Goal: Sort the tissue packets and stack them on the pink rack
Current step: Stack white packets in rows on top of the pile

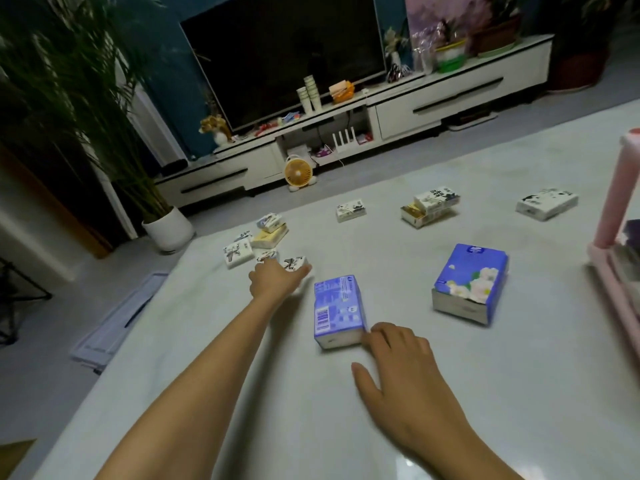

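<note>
Tissue packets lie scattered on a pale table (294, 410). A blue packet (337, 306) lies in the middle, barcode side up, and the fingertips of my right hand (398, 368) touch its near right corner, thumb spread. A second blue packet with flowers (471, 282) stands to its right. My left hand (273, 280) reaches over a small white packet (295, 264) at the edge of a cluster of small packets (256, 240); its fingers are hidden. More white packets lie farther back: one (350, 209), a small pile (429, 206), one (547, 202). The pink rack (620, 202) stands at the right edge.
Beyond the table's far edge are a white TV stand (433, 102) with a dark TV (284, 53), and a small yellow fan (298, 173) on the floor. A potted plant (168, 228) stands off the table's left corner.
</note>
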